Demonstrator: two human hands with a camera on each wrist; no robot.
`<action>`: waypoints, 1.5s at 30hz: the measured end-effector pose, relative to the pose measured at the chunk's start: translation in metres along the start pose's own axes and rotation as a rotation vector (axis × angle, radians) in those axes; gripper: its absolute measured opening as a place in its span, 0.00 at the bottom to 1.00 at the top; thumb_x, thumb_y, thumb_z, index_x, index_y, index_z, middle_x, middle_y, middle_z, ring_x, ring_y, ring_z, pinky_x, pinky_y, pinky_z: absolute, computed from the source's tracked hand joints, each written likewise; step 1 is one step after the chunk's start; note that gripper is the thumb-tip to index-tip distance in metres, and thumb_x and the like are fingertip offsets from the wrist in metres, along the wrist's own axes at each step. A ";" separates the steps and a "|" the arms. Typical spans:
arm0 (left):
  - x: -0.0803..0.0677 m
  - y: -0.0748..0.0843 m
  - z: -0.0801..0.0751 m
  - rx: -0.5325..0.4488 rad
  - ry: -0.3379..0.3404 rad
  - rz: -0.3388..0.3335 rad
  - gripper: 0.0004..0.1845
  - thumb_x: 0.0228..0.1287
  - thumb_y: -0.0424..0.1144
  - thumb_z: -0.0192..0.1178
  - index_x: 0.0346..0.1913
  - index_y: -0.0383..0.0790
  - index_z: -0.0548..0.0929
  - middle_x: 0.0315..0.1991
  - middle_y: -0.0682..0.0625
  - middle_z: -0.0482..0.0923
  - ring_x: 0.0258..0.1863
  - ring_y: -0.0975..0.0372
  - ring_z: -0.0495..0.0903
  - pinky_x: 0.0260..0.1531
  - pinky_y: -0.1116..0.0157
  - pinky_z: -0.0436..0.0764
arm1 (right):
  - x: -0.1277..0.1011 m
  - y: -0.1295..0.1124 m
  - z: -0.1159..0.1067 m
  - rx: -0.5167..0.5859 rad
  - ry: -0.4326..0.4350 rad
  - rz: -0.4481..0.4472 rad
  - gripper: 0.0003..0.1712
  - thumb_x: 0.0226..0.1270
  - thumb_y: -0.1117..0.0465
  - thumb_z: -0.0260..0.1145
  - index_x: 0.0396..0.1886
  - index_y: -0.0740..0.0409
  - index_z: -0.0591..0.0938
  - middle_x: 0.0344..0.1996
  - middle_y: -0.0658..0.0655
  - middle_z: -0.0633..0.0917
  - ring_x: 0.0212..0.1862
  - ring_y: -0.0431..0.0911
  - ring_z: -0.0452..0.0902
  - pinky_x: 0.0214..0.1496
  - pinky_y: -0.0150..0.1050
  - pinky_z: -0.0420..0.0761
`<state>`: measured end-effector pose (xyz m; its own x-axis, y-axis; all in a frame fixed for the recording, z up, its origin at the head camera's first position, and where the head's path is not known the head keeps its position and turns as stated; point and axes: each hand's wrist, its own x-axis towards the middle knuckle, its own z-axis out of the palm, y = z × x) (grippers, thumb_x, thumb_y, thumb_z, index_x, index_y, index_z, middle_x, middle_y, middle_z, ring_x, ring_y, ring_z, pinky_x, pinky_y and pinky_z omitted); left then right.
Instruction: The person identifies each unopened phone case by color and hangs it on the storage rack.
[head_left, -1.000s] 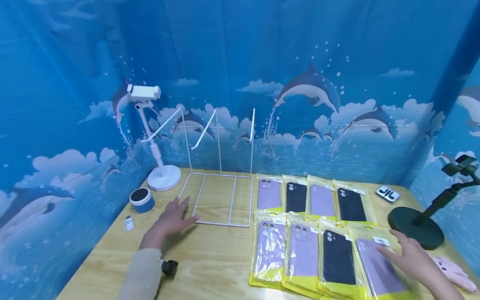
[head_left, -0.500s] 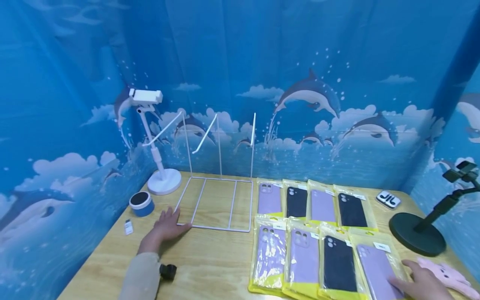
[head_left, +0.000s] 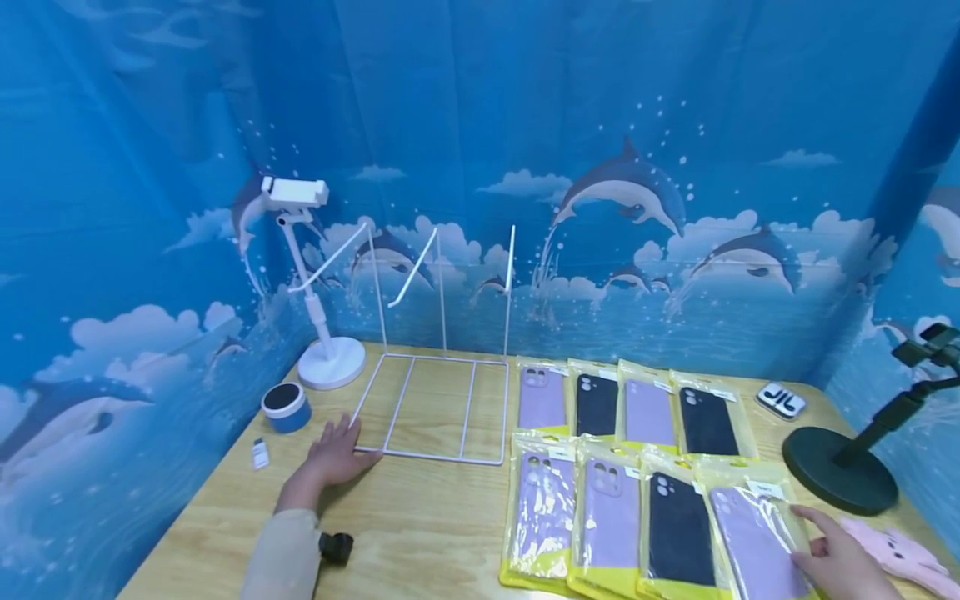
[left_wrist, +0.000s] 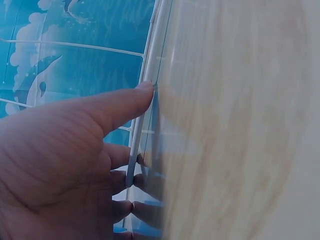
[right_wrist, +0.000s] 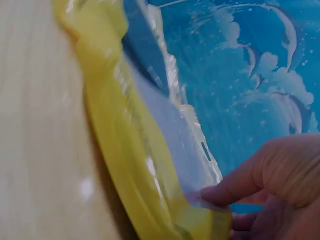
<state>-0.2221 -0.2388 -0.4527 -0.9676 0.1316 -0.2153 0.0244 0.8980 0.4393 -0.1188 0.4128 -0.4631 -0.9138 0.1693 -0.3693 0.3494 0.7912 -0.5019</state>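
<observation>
Left hand (head_left: 333, 454) flat on a wooden surface (head_left: 420, 533) by a white wire rack; right hand (head_left: 843, 560) lifting the edge of a packaged phone case.

The left hand lies released, fingers straight and spread, its fingertips (left_wrist: 142, 92) touching the near left corner of the white wire display rack (head_left: 435, 404), which stands at the back of the surface with three slanted hooks. The right hand, at the near right corner, pinches the right edge of a lilac phone case in a clear, yellow-edged bag (head_left: 753, 542), raising that edge slightly. This bag is the rightmost of the front row of four; four more such bags (head_left: 626, 408), lilac and black, lie behind. Just right of the hand is a pink plush toy (head_left: 896, 554); beyond it, a black phone stand (head_left: 840, 475). Near the left hand sit a blue round tin (head_left: 285, 407) and a white phone stand (head_left: 330, 362).
</observation>
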 end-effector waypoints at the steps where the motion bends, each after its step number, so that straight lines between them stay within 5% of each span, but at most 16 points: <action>1: 0.000 0.001 0.000 -0.002 0.000 -0.001 0.46 0.65 0.56 0.54 0.69 0.20 0.52 0.70 0.24 0.40 0.68 0.30 0.38 0.62 0.33 0.44 | -0.001 -0.005 -0.001 0.023 0.029 -0.003 0.35 0.61 0.66 0.60 0.62 0.77 0.56 0.24 0.55 0.72 0.27 0.47 0.68 0.28 0.38 0.67; 6: -0.001 0.003 -0.002 -0.009 0.001 -0.007 0.45 0.65 0.55 0.54 0.69 0.21 0.52 0.70 0.24 0.40 0.68 0.30 0.37 0.62 0.33 0.43 | -0.010 -0.044 -0.020 0.103 0.153 0.003 0.30 0.68 0.63 0.55 0.67 0.68 0.61 0.28 0.57 0.69 0.33 0.50 0.67 0.28 0.37 0.65; 10: -0.001 0.003 -0.004 -0.014 0.002 -0.009 0.45 0.66 0.55 0.54 0.69 0.20 0.51 0.70 0.24 0.40 0.68 0.30 0.37 0.62 0.32 0.42 | -0.021 -0.089 -0.033 0.142 0.208 -0.079 0.29 0.73 0.54 0.53 0.69 0.61 0.64 0.33 0.60 0.68 0.38 0.52 0.65 0.28 0.37 0.65; 16: 0.000 0.001 -0.003 -0.014 -0.004 -0.009 0.46 0.66 0.55 0.53 0.69 0.20 0.51 0.70 0.24 0.39 0.68 0.30 0.36 0.62 0.32 0.41 | -0.029 -0.168 -0.013 0.256 0.305 -0.523 0.21 0.73 0.58 0.55 0.60 0.64 0.73 0.44 0.68 0.78 0.29 0.43 0.71 0.21 0.33 0.72; 19: 0.001 0.000 -0.002 -0.016 -0.006 -0.010 0.46 0.66 0.56 0.53 0.69 0.20 0.50 0.70 0.24 0.38 0.68 0.30 0.35 0.62 0.32 0.41 | -0.027 -0.208 0.008 0.362 0.257 -0.746 0.16 0.70 0.65 0.58 0.55 0.65 0.76 0.41 0.65 0.80 0.26 0.37 0.73 0.22 0.34 0.77; 21: 0.001 0.000 -0.003 -0.019 -0.007 -0.009 0.46 0.66 0.56 0.53 0.69 0.20 0.50 0.70 0.24 0.38 0.68 0.30 0.35 0.62 0.32 0.41 | -0.024 -0.234 0.022 0.428 0.187 -0.876 0.15 0.67 0.69 0.59 0.53 0.67 0.77 0.43 0.65 0.80 0.32 0.37 0.77 0.28 0.35 0.81; 26: 0.001 -0.001 -0.002 -0.025 -0.004 -0.009 0.46 0.66 0.56 0.52 0.69 0.21 0.49 0.70 0.25 0.38 0.68 0.30 0.35 0.61 0.32 0.40 | -0.028 -0.295 0.049 0.563 -0.002 -1.055 0.14 0.66 0.71 0.59 0.50 0.68 0.78 0.42 0.65 0.81 0.32 0.42 0.79 0.29 0.39 0.83; 35: 0.000 0.000 0.001 -0.017 0.012 0.003 0.46 0.66 0.56 0.52 0.69 0.20 0.50 0.70 0.24 0.38 0.67 0.29 0.35 0.61 0.31 0.41 | -0.042 -0.369 0.060 0.670 -0.103 -1.073 0.14 0.66 0.69 0.59 0.51 0.63 0.79 0.40 0.59 0.80 0.31 0.45 0.76 0.29 0.35 0.80; 45: -0.001 0.002 0.003 -0.009 0.019 0.005 0.46 0.66 0.56 0.52 0.69 0.20 0.51 0.70 0.24 0.39 0.67 0.30 0.36 0.61 0.31 0.41 | -0.015 -0.381 0.064 0.755 -0.099 -0.920 0.15 0.66 0.66 0.61 0.52 0.62 0.79 0.43 0.59 0.81 0.33 0.45 0.74 0.32 0.31 0.78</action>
<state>-0.2209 -0.2363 -0.4543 -0.9721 0.1276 -0.1967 0.0266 0.8935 0.4483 -0.2253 0.0714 -0.3160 -0.8768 -0.3521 0.3276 -0.3640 0.0407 -0.9305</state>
